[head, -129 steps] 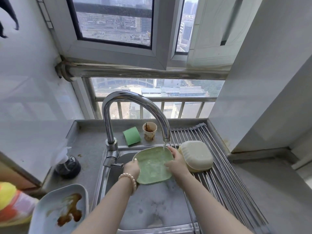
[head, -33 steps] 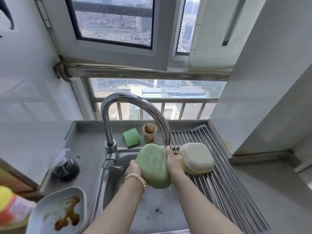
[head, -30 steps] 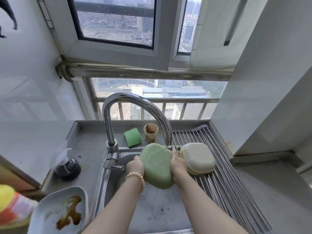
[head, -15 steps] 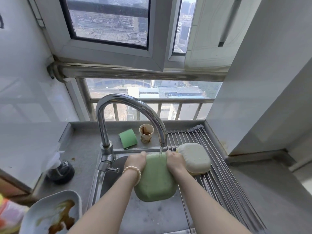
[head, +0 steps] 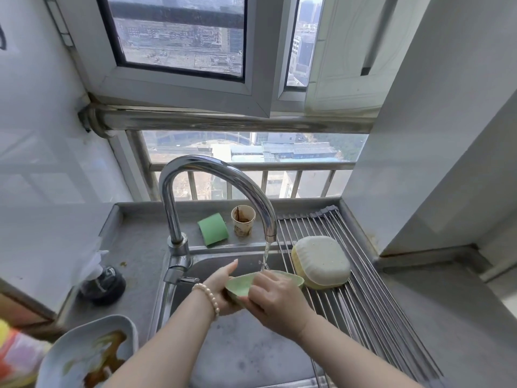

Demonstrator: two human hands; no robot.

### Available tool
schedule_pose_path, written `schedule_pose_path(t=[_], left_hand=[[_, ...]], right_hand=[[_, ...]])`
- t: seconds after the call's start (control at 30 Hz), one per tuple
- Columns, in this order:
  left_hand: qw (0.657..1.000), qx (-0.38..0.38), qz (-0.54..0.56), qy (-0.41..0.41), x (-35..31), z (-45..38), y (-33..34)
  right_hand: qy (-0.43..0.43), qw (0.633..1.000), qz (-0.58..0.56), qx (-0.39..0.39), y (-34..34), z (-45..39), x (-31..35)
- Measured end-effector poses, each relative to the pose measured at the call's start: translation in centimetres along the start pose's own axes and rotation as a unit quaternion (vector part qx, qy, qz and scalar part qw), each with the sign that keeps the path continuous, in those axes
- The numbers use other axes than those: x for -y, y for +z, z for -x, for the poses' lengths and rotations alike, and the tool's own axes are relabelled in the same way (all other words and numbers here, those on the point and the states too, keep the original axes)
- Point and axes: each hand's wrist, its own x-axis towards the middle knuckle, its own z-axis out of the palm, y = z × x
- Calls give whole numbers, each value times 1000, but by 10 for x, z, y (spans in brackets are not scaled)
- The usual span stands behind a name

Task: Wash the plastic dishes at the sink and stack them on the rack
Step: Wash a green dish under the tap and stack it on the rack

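A: How is the green dish point(head: 240, 285) being held?

B: It is held over the sink point(head: 251, 351), bowl side up, between both hands. The left hand point(head: 221, 289) is cupped under its near left edge, the thumb raised beside the rim. The right hand point(head: 275, 296) is laid over the rim from above, fingers curled onto it. The tap point(head: 218, 189) is running, and the stream is landing just past the right fingertips, at the far rim.

A: How should this rinse be done well?

B: It is judged that the dish should be tilted a little, so water is carried across the whole inside and then drained toward the sink, not toward the wrists. The grip should be kept at the edges, so the wetted middle is left uncovered. Wet plastic is likely to be slippery, so the underside should be supported by the left palm while the inside is rubbed.

A: What is it made of?

B: A thin, smooth, pale green plastic is suggested, shaped as a shallow rounded square with soft corners.

A: And nearby?

B: Just beyond the right knuckles, a cream dish point(head: 321, 261) of the same rounded shape has been set upside down on the rack point(head: 372, 303) of thin steel rods. Near the left forearm, a pale dish point(head: 84, 357) stained with brown sauce is waiting. Beyond the fingers, a green sponge point(head: 213, 229) and a stained paper cup point(head: 242, 220) are seen on the dull steel ledge.
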Motion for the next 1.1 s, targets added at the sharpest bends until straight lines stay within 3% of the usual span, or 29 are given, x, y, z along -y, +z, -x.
schedule_pose_path(t=[0.07, 0.13, 0.17, 0.3, 0.4, 0.47, 0.57, 0.7, 0.9, 1.1], left_hand=[[996, -28, 36, 70, 4, -7, -2], [986, -69, 56, 144, 8, -14, -2], [978, -91, 52, 178, 10, -14, 0], [958, -122, 40, 256, 21, -1, 16], [958, -85, 70, 265, 26, 1, 23], [962, -40, 101, 250, 27, 1, 23], [961, 43, 159, 220, 32, 7, 25], [943, 121, 246, 190, 30, 11, 24], [942, 77, 267, 190, 21, 4, 26], [970, 13, 134, 203, 7, -2, 17]], right_hand=[[38, 990, -53, 122, -3, 3, 5], [169, 940, -50, 291, -11, 0, 10], [223, 916, -23, 331, -13, 1, 7], [377, 816, 94, 427, -6, -7, -2], [456, 777, 88, 426, 8, -23, -1], [464, 791, 51, 395, 15, -32, 2], [406, 836, 12, 369, 21, -43, 5], [414, 830, -94, 363, 25, -49, 2], [387, 816, -168, 396, 24, -48, 9], [319, 830, -239, 390, 19, -37, 19]])
